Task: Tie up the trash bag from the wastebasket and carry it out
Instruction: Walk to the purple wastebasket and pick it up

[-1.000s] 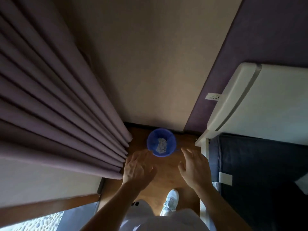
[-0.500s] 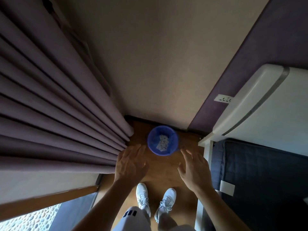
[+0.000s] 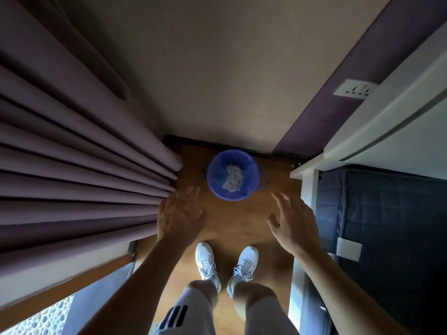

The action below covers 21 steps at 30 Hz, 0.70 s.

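Two bare hands hung spread above the wooden floor [image 3: 242,221], each with fingers splayed and nothing in its grasp. The left hand [image 3: 180,217] hovered just beside the curtain folds; the right hand [image 3: 294,223] hovered near the white bed frame [image 3: 307,187]. Neither touched the wastebasket.

From the head view, the wastebasket [image 3: 233,175] stood upright on the floor, in the corner near the dark baseboard [image 3: 217,142], ahead of both hands and roughly between them. It looked round, and a blue trash bag [image 3: 215,175] lined it, the plastic folded over the rim with a loose blue strand sticking out on the right side. Inside lay a pale crumpled heap of rubbish [image 3: 232,178], low in the bag and well below the rim.

Room to move was narrow. The purple curtain [image 3: 84,165] crowded the strip of floor on the left, its lowest folds ending near the wastebasket. On the right the bed frame and a dark quilted mattress [image 3: 387,226] closed the other side. A beige wall [image 3: 229,81] shut off the far end, with a wall socket [image 3: 354,89] on the purple panel beside it. The person's white sneakers [image 3: 205,259] stood side by side on the bare floor behind the hands, well apart from the wastebasket.
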### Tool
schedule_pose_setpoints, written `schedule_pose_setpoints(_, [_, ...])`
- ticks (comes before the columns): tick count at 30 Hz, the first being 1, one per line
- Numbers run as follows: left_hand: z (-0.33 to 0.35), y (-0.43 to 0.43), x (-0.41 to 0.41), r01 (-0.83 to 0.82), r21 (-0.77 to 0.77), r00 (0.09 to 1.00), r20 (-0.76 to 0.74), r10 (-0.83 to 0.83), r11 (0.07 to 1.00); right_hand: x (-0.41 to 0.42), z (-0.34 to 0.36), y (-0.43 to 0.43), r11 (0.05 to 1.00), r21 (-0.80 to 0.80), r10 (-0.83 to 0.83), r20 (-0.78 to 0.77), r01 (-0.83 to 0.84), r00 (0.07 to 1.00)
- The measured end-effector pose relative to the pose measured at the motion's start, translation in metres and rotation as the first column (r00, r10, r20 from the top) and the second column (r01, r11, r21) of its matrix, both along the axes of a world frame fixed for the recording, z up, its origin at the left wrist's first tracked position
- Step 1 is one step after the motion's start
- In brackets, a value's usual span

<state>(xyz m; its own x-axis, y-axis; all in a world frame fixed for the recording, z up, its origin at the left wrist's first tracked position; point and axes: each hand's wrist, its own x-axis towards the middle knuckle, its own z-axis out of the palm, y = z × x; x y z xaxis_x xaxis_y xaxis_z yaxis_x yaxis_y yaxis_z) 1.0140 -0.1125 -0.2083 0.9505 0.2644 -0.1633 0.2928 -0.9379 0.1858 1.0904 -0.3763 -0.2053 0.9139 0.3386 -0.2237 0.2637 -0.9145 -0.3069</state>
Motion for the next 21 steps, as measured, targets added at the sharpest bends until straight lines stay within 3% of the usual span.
schedule_pose_setpoints(4, [-0.078,0.004,0.019,-0.003,-0.027,1.0,-0.008,0.003,1.0,0.019,-0.08,0.002,1.0,-0.006,-0.021,0.02,0.021,1.0])
schedule_pose_setpoints(10, [-0.209,0.007,0.064,-0.062,-0.128,0.986,0.143,0.08,0.99,0.058,-0.228,0.001,0.996,0.011,-0.088,0.022,0.088,0.996])
schedule_pose_setpoints(14, [-0.313,0.023,0.098,-0.054,-0.215,0.991,0.107,0.078,0.975,0.095,-0.322,-0.01,0.987,0.08,-0.142,0.047,0.138,0.989])
schedule_pose_setpoints(16, [-0.358,0.034,0.117,0.023,-0.16,0.988,0.157,0.002,0.987,0.115,-0.365,-0.017,0.991,0.056,-0.124,0.063,0.121,0.99])
schedule_pose_setpoints(21, [-0.412,0.047,0.143,0.021,-0.104,0.991,0.133,-0.007,0.994,0.16,-0.433,-0.03,0.999,-0.021,-0.041,0.064,0.043,0.997])
